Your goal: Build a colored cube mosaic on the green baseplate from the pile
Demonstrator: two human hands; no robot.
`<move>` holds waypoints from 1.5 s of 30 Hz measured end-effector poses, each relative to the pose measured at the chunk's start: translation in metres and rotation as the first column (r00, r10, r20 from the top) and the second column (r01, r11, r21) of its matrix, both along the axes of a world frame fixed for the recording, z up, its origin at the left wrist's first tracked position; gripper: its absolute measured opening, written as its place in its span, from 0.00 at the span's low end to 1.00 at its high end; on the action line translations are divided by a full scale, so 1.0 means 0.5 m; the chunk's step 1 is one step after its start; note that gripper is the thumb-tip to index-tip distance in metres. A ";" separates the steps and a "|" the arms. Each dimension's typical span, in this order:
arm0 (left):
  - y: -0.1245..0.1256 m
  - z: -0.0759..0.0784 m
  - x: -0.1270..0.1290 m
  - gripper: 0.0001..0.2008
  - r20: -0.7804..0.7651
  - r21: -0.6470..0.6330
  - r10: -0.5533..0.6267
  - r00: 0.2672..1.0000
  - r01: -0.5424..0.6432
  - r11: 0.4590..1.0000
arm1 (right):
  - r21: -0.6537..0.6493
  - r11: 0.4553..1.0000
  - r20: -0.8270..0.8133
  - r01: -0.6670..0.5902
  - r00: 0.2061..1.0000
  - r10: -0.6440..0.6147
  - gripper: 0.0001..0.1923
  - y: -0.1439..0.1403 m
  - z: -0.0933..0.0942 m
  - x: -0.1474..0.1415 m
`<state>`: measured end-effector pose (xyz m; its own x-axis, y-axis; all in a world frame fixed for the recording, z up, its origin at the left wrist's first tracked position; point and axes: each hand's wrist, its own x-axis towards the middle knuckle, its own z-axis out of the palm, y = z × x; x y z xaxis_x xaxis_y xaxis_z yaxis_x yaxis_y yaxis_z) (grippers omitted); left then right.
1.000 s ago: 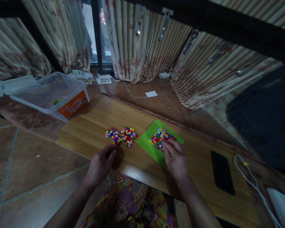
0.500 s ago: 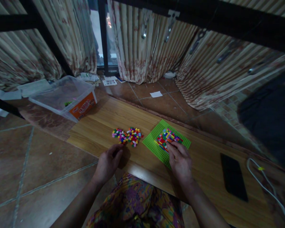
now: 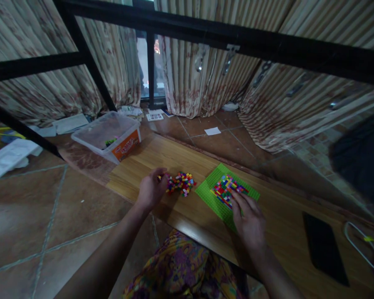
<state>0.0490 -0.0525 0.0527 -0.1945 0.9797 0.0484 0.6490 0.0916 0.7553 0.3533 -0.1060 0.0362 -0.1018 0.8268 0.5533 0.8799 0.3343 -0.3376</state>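
My left hand point(image 3: 152, 189) is at the left side of a pile of small colourful toy bricks point(image 3: 184, 182), partly covering it. Its thumb and fingers are curled together, with a yellow speck, apparently a small brick, showing at the tips. On the right lies a green studded baseplate point(image 3: 208, 192), where many small bricks form a colourful patch point(image 3: 226, 185). My right hand point(image 3: 249, 216) rests over the near side of that patch. Its fingers are stretched out with the tips touching the bricks, and the thumb is apart from them.
The wooden bench point(image 3: 171, 151) carries everything. A clear plastic box point(image 3: 109, 133) with an orange label stands beyond its left end. A black phone-like slab point(image 3: 326, 247) and a white cable point(image 3: 358, 245) are at the right. Dark metal bars point(image 3: 187, 27) cross in front of the curtains.
My left hand has moved up and over the left part of the brick pile. My right hand's pinched fingers have straightened over the patch. The camera view has shifted.
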 end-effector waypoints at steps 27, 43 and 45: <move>0.019 -0.086 0.016 0.19 -0.206 0.199 -0.290 0.935 0.330 0.923 | -0.579 0.813 0.179 -0.063 0.963 0.202 0.11 0.253 0.016 -0.302; 0.016 -0.082 0.024 0.19 -0.236 0.214 -0.362 0.902 0.412 0.886 | -0.632 0.767 0.143 -0.112 0.956 0.257 0.11 0.241 0.017 -0.285; 0.017 -0.082 0.023 0.19 -0.225 0.226 -0.366 0.903 0.414 0.882 | -0.605 0.790 0.159 -0.101 0.957 0.243 0.10 0.235 0.025 -0.289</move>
<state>0.0603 -0.0438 0.0117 0.2359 0.9205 0.3114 0.7113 -0.3819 0.5901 0.2086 0.0116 0.0486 -0.3313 0.9397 -0.0843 0.9004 0.2882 -0.3260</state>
